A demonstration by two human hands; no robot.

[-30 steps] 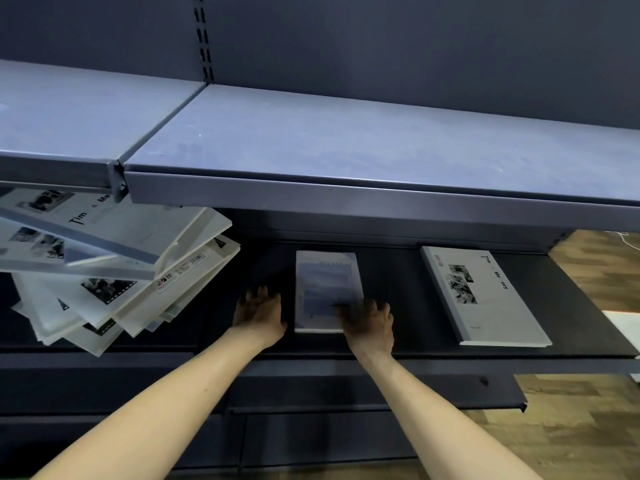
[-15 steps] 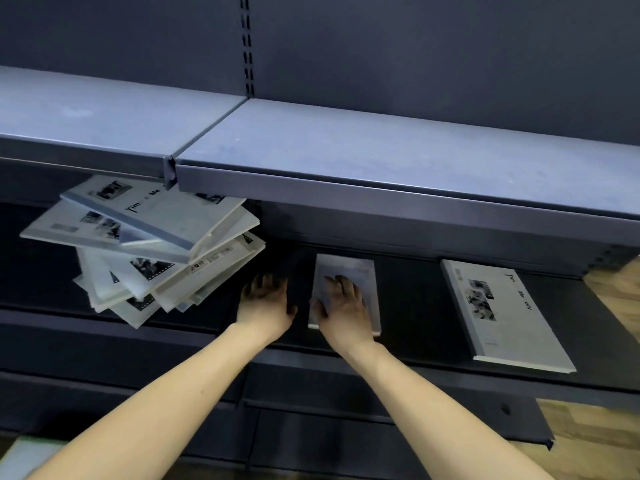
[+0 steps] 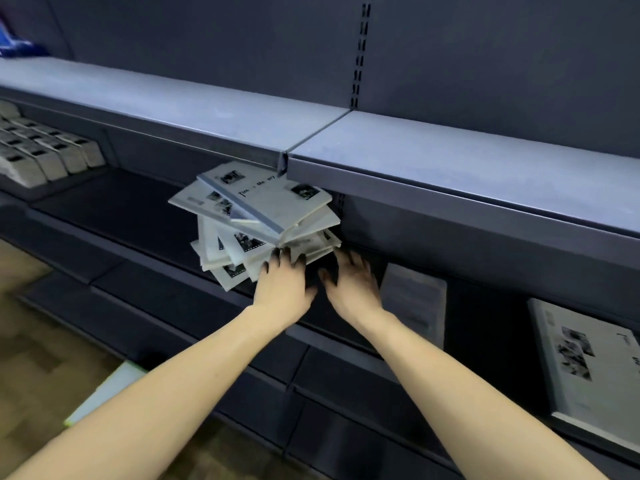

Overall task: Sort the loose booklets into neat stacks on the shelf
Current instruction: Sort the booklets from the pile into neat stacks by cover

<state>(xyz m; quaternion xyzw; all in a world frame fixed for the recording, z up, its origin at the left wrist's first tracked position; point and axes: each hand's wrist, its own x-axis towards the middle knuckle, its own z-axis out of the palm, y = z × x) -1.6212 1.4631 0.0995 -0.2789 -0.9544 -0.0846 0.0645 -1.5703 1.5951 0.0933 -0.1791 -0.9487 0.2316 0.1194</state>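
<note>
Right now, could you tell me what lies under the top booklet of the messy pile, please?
Under the top booklet lie more white booklets, fanned at odd angles. How many cannot be seen, and the left hand covers the pile's lower right corner.

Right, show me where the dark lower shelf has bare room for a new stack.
Bare dark shelf lies between the rows of small grey boxes and the messy white booklet pile. Crowded: both hands at the pile, then the small pale booklet and large white booklet.

hands: 2 | messy booklet pile: 1 | single booklets: 2
</note>
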